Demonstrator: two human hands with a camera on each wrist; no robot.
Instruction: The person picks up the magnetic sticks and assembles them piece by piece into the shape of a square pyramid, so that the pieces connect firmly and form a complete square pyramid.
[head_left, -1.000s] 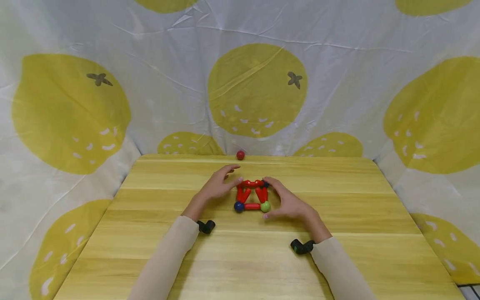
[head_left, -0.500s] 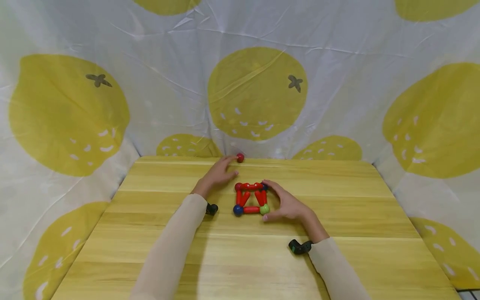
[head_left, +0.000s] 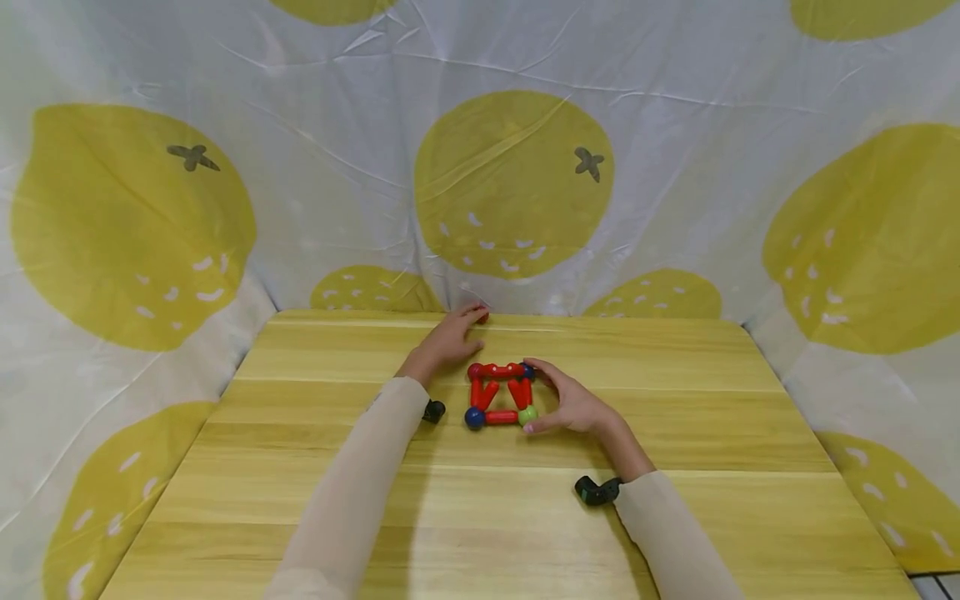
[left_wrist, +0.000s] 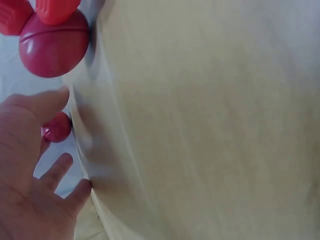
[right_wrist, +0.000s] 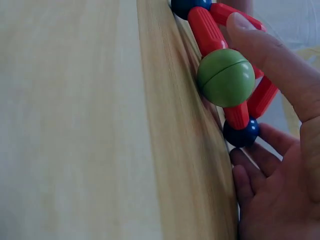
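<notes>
On the table lies a four-cornered toy frame of red magnetic rods [head_left: 502, 417] joined by balls. Its corners are a blue ball [head_left: 475, 417], a green ball [head_left: 528, 414], a dark blue ball [head_left: 527, 371] and a red ball [head_left: 475, 371]; two short rods slant inward. My right hand [head_left: 577, 404] holds the frame's right side, thumb by the green ball and fingertips at the dark blue ball [right_wrist: 241, 131]. Farther back, my left hand [head_left: 448, 337] reaches to a loose red ball [left_wrist: 57, 127], its fingers spread and partly covering the ball in the head view.
The wooden table [head_left: 660, 517] ends just behind the loose ball, where a lemon-print cloth [head_left: 517, 183] hangs. Each wrist carries a black camera mount, the right one [head_left: 597, 491] near the sleeve.
My left hand has moved away from the frame, back to the loose red ball. My right hand has stayed by the frame, its thumb now closer to the green ball.
</notes>
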